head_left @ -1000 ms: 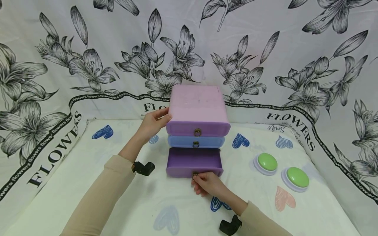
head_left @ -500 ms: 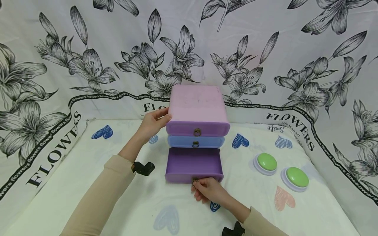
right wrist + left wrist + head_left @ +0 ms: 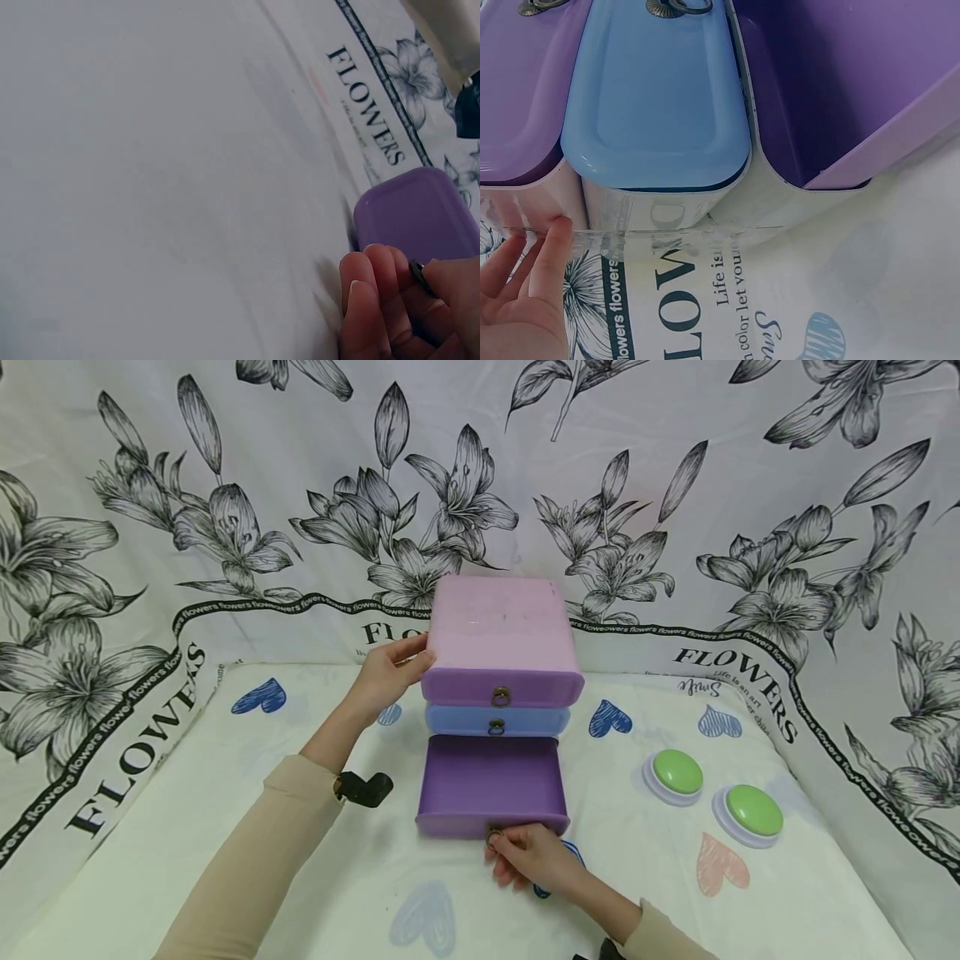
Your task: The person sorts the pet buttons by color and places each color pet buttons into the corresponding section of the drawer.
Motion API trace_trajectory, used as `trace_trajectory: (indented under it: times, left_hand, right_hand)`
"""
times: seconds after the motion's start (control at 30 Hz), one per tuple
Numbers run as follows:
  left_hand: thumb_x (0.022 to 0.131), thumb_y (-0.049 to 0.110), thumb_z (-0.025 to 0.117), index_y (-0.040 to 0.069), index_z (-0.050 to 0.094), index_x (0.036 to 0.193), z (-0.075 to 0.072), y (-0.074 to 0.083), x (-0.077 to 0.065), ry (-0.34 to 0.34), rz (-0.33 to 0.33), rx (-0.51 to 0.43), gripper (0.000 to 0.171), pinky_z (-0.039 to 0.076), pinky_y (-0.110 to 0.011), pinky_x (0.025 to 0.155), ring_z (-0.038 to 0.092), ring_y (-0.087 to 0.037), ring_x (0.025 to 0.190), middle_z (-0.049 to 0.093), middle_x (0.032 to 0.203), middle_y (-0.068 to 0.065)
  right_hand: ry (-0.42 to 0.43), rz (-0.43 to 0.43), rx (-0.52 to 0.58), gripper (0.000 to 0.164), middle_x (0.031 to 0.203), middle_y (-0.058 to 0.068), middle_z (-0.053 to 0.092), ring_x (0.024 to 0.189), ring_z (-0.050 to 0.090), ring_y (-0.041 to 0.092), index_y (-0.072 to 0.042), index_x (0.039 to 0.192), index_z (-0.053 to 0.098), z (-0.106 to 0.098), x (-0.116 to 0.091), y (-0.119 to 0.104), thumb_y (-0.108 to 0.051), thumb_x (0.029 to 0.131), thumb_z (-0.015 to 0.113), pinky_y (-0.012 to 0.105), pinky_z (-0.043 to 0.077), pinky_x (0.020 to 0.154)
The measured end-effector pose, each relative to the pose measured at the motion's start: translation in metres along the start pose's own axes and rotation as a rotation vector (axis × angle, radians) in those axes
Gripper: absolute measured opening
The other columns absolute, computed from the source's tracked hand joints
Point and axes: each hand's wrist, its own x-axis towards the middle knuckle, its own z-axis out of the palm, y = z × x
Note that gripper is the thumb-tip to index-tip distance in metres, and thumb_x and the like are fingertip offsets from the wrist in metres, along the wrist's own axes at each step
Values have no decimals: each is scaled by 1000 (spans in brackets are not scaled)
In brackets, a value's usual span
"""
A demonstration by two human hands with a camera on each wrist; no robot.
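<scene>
A small chest of drawers with a pink top stands mid-view, its purple top drawer and blue middle drawer closed. The purple bottom drawer is pulled far out, and nothing shows inside it. My right hand pinches that drawer's ring pull between thumb and finger. Against the chest's left side rests my left hand; in the left wrist view its fairly straight fingers touch the pink side wall.
Two green push buttons on pale bases sit to the right on the white heart-print cloth. Behind the chest hangs a white curtain with black flower prints.
My right hand has moved toward me, drawing the bottom drawer further out. The left hand has kept its place on the chest's side.
</scene>
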Motion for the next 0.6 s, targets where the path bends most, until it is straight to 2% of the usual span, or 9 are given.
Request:
trace_trajectory:
  times: [0.6]
  left_hand:
    - [90, 32, 59, 12, 40, 140, 0, 0, -1, 1, 7, 5, 57, 49, -29, 93, 48, -21, 124, 42, 142, -7]
  right_hand:
    - [1, -7, 25, 34, 67, 6, 66, 55, 60, 11, -6, 84, 68, 12, -13, 6, -33, 95, 50, 23, 51, 44]
